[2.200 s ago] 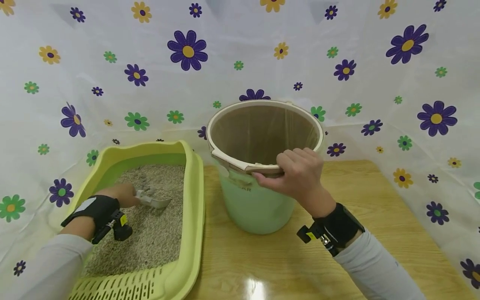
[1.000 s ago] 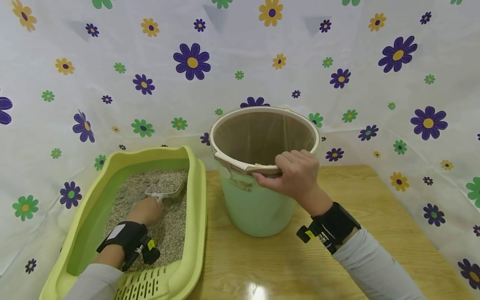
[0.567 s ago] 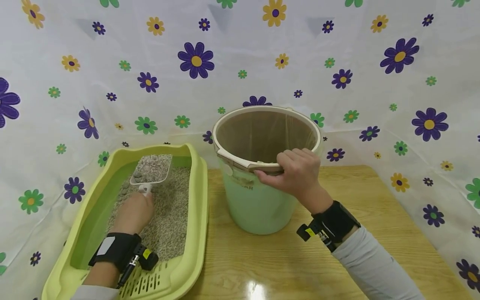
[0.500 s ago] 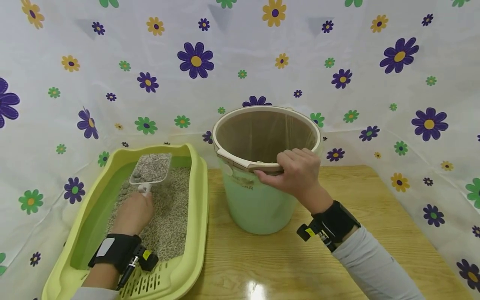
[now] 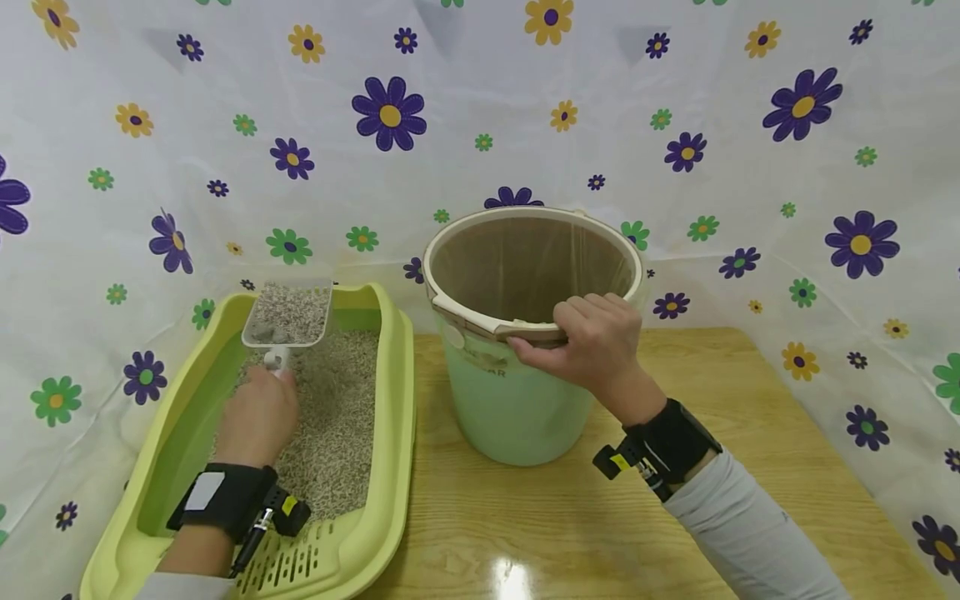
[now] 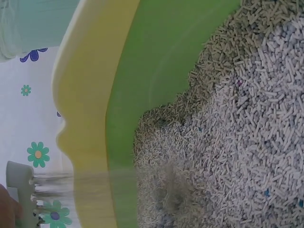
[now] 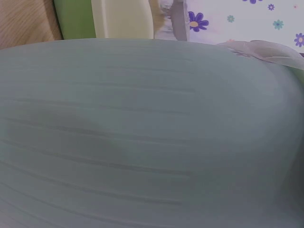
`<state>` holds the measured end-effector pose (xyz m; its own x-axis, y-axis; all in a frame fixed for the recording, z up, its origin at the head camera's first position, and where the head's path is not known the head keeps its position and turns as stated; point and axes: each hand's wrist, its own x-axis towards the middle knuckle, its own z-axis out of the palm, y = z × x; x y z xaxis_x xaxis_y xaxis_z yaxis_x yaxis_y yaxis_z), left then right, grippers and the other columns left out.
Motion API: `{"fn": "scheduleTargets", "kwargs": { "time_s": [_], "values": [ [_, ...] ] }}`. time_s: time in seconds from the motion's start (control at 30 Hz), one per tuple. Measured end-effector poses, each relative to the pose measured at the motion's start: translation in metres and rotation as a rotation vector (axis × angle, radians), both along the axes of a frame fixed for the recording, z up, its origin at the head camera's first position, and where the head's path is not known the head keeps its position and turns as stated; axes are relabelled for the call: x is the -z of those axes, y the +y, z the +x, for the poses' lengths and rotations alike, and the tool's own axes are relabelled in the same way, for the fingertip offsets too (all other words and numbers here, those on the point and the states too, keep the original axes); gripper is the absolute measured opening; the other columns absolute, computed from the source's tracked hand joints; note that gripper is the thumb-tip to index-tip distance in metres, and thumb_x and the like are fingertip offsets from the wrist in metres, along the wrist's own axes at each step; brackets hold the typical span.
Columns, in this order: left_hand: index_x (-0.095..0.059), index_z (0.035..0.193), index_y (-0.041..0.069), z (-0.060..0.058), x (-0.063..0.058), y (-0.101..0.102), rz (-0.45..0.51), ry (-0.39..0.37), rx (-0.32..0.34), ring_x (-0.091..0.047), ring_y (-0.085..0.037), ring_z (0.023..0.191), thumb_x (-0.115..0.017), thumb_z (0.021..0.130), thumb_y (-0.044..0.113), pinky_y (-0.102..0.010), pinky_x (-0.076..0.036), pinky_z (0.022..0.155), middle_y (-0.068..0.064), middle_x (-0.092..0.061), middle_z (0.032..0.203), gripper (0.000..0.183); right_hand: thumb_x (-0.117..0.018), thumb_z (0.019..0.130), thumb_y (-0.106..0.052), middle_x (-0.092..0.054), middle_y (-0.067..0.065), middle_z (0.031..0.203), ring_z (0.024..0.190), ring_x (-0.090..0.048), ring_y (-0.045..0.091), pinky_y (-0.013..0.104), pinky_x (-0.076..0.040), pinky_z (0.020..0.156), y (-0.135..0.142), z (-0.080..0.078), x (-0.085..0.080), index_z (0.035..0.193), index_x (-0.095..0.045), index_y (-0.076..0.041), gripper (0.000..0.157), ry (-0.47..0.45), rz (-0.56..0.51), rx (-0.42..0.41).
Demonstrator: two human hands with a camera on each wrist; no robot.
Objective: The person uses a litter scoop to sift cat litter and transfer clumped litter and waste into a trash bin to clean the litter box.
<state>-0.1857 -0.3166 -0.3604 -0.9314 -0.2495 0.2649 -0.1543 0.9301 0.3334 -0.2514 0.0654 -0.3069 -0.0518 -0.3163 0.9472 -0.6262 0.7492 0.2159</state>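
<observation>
My left hand [image 5: 258,417] grips the handle of a white litter scoop [image 5: 277,357] raised over the far part of a yellow-green litter box [image 5: 397,400]. Pellet litter [image 5: 292,310] with greyish clumps lies in the scoop. In the left wrist view, fine litter streams down from the scoop [image 6: 19,187] onto the litter bed [image 6: 247,128]. My right hand [image 5: 600,342] holds the near rim of a pale green trash bin [image 5: 517,408], fingers curled over its edge and thumb below. The bin's side [image 7: 118,128] fills most of the right wrist view, where the hand is out of sight.
A brownish liner [image 5: 510,258] covers the bin's inside. Both containers stand side by side on a wooden table [image 5: 480,525], the litter box to the left. White flower-patterned sheeting [image 5: 480,83] hangs behind and at both sides. The litter box's front ledge is slotted [image 5: 292,558].
My left hand has pushed the scoop through the litter, then lifted it full and moved it slightly left and up. Litter now falls from it. The right hand keeps its hold on the rim.
</observation>
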Motion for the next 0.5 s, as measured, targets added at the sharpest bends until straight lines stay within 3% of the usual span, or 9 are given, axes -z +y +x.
{"fn": "scheduleTargets", "kwargs": {
  "time_s": [0.27, 0.5],
  "values": [
    [-0.041, 0.095, -0.015, 0.0, -0.006, 0.003, -0.01, 0.1, -0.04, -0.046, -0.035, 0.042, -0.029, 0.102, 0.027, -0.037, -0.031, 0.034, -0.022, -0.045, 0.058, 0.043, -0.051, 0.081, -0.063, -0.03, -0.002, 0.04, 0.037, -0.025, 0.013, 0.028, -0.018, 0.04, 0.0, -0.001, 0.0, 0.045, -0.033, -0.013, 0.064, 0.001, -0.003, -0.014],
    [-0.041, 0.088, -0.009, 0.0, -0.018, 0.004, -0.034, 0.166, -0.072, -0.047, -0.038, 0.043, -0.03, 0.102, 0.033, -0.038, -0.03, 0.033, -0.021, -0.045, 0.057, 0.045, -0.05, 0.081, -0.063, -0.031, -0.002, 0.04, 0.037, -0.025, 0.014, 0.028, -0.018, 0.04, 0.0, -0.002, 0.0, 0.045, -0.033, -0.013, 0.064, 0.005, -0.006, -0.015]
  ]
}}
